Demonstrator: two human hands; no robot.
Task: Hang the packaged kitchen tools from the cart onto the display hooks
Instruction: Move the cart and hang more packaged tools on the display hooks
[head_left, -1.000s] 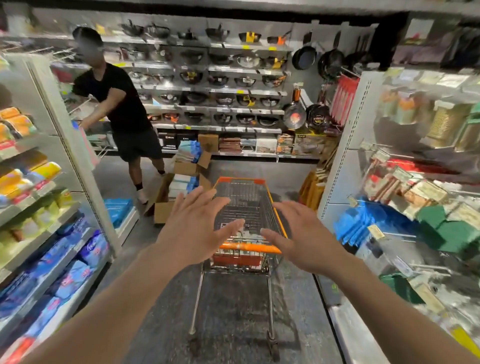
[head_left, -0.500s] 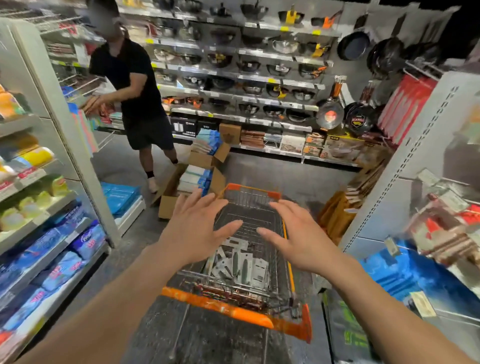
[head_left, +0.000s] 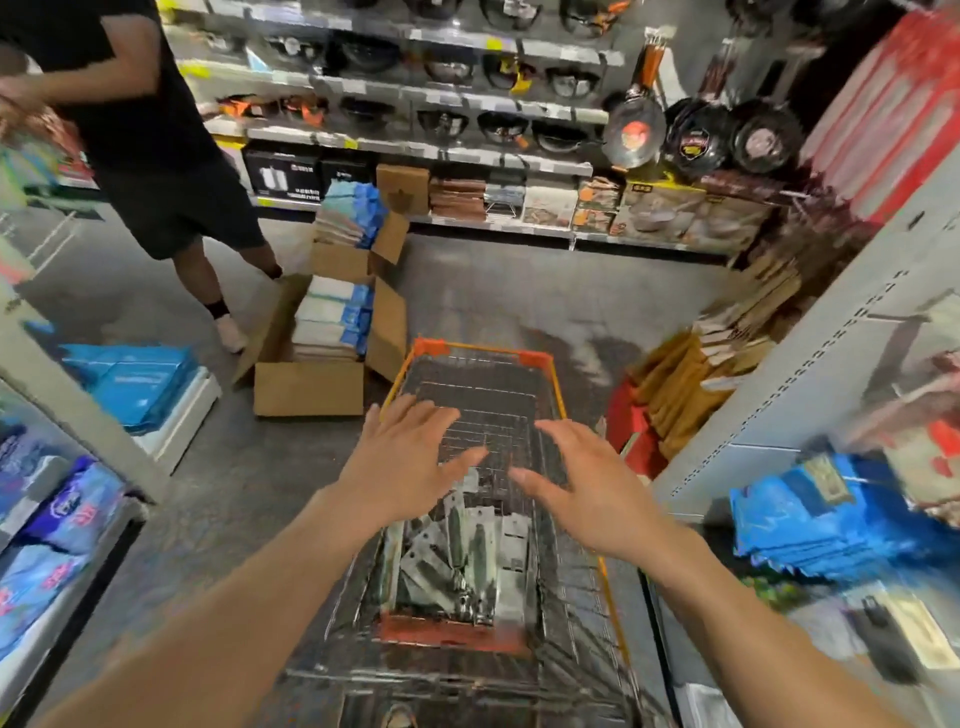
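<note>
- A shop aisle with a grey speckled floor (head_left: 519, 291), blurred towards the edges of the view
- Across the far end run long shelves (head_left: 415, 88) stocked with dark woks and pots, with boxed goods on the lowest level
- To the right of these, three round pans (head_left: 634, 124) hang side by side with their faces outward
- On the left stands a shelf unit (head_left: 78, 395) holding blue and purple soft packs on its lower levels
- On the right stands a white perforated panel (head_left: 810, 374); blue packets (head_left: 810, 525) hang in front of it, and brown flat goods (head_left: 727, 353) lean in a row at its far foot
- Another person (head_left: 156, 130) in black top and shorts stands at the far left, reaching towards the left shelving
- An open cardboard box (head_left: 311, 384) sits on the floor just beside the far left corner of the cart, filled with stacked white and blue packs (head_left: 332, 322); a second open box stands behind it, filled the same way
- The wire cart (head_left: 556, 384) with an orange rim stands in the middle of the aisle
- The packaged kitchen tools (head_left: 467, 561) lie in a loose pile on the bottom of its basket at the near end, grey cards overlapping at angles; the far end of the basket is bare wire
- The left hand (head_left: 400, 462) and the right hand (head_left: 587, 493) are held palm down over the basket, fingers spread and straight, gripping nothing, near each other but apart
</note>
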